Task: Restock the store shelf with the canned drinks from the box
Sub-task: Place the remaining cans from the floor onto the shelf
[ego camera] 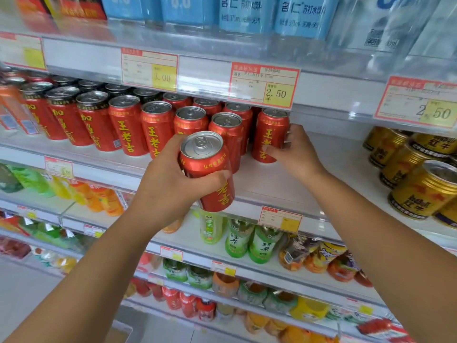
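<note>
My left hand (170,184) grips a red can with yellow lettering (207,167), held tilted in the air just in front of the middle shelf's edge. My right hand (294,149) holds a second red can (270,129) that stands upright on the white shelf (284,184), at the right end of the red-can rows. Several matching red cans (128,125) stand in rows to the left. The box is not in view.
Gold cans (420,189) fill the same shelf at the far right, with a bare stretch of shelf between them and the red cans. Blue-labelled bottles (247,13) stand on the shelf above. Green and orange bottled drinks (247,241) fill the lower shelves.
</note>
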The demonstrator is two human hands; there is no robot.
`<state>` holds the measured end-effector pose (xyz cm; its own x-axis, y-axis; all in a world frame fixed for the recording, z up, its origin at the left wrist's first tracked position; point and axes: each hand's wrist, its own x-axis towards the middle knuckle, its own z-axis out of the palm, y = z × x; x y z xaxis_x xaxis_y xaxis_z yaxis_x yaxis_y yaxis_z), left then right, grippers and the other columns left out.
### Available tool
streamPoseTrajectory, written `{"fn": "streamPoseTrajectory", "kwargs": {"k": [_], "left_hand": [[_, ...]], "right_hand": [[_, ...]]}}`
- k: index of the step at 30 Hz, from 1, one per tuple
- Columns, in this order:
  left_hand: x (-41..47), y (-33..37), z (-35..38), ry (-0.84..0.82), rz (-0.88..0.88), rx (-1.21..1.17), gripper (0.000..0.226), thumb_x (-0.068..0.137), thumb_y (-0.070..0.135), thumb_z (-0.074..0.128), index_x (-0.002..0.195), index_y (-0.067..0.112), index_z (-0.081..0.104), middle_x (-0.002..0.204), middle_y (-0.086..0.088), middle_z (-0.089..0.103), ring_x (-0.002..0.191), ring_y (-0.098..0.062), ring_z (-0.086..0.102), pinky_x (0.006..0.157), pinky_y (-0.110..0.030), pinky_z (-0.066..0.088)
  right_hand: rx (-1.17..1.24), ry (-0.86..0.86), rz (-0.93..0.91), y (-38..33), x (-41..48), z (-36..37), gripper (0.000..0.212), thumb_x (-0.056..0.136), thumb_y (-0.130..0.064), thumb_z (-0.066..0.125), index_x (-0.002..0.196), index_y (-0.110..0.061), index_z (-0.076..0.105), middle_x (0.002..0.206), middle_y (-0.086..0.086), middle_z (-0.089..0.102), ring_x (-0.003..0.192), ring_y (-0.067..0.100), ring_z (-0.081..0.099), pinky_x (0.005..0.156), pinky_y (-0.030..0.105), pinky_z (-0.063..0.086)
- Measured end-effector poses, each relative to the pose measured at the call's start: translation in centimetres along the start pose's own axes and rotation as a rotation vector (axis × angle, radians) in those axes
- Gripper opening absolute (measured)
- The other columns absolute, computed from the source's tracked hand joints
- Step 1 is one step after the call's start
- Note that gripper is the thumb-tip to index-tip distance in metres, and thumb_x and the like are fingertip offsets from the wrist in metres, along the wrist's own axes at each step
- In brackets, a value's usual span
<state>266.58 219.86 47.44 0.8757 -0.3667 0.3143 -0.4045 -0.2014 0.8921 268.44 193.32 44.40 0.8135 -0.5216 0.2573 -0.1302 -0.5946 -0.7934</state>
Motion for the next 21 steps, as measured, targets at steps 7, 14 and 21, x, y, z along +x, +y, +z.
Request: {"fn": "streamPoseTrajectory", "kwargs": {"k": [7,14,21], "left_hand": [[0.4,0.3,0.4,-0.027,0.003,-0.045,0.047,0.069,0.023,0.085,0.106,0.033,0.058,0.095,0.027,0.068,0.084,0.01,0.063,0.068,-0.002,0.044],[1.6,1.0,2.4,-0.086,0.062,-0.035,0.054,0.061,0.036,0.088,0.103,0.047,0.056,0.117,0.011,0.058,0.1,0.005,0.059,0.084,-0.013,0.048],[3.2,1.6,4.7,-0.235,0.116,-0.2,0.067,0.071,0.016,0.086,0.13,0.019,0.055,0.115,0.007,0.068,0.103,-0.001,0.065,0.089,-0.02,0.051]], "right_hand": [[0.007,0.009,-0.01,-1.0,-1.4,0.0,0.065,0.08,-0.026,0.076,0.135,-0.013,0.044,0.116,-0.002,0.052,0.108,0.016,0.053,0.094,0.03,0.043],[0.177,-0.27,-0.201,-4.2,-10.4,-2.3,0.059,0.073,-0.027,0.072,0.122,-0.047,0.046,0.121,-0.021,0.059,0.113,-0.006,0.054,0.102,0.024,0.043],[0.21,-0.036,-0.162,-4.4,-10.3,-1.4,0.062,0.066,-0.027,0.086,0.113,-0.042,0.048,0.11,-0.021,0.062,0.098,-0.011,0.059,0.077,0.006,0.046]]}}
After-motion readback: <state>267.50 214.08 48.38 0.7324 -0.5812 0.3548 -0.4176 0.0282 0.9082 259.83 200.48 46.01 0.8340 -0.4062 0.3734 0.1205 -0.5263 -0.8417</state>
